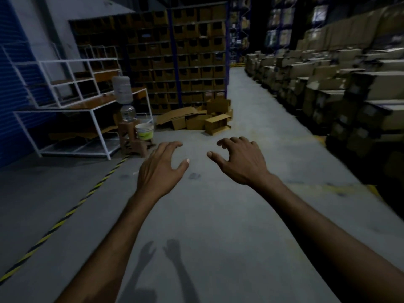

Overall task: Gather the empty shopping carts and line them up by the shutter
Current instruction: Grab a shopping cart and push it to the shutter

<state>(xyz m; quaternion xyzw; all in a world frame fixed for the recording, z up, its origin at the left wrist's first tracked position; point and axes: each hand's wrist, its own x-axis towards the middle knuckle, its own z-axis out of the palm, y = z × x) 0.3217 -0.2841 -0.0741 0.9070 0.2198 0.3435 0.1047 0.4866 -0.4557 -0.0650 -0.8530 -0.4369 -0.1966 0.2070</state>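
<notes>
Both my arms reach forward over the grey concrete floor. My left hand [160, 168] hovers palm down with loosely curled fingers and holds nothing. My right hand [239, 159] does the same a little to its right, and it is empty too. A blue shutter [13, 88] fills the far left edge of the view. White metal-frame carts with shelves [72, 99] stand in front of the shutter, well ahead and left of my hands. No cart is within reach of either hand.
A water dispenser bottle [124, 92] on a brown stool and a white bucket [144, 131] stand by the carts. Flattened and open cardboard boxes [203, 119] lie ahead. Shelving [185, 57] rises behind them; stacked cartons [341, 84] line the right. Yellow-black floor tape [65, 215] runs diagonally.
</notes>
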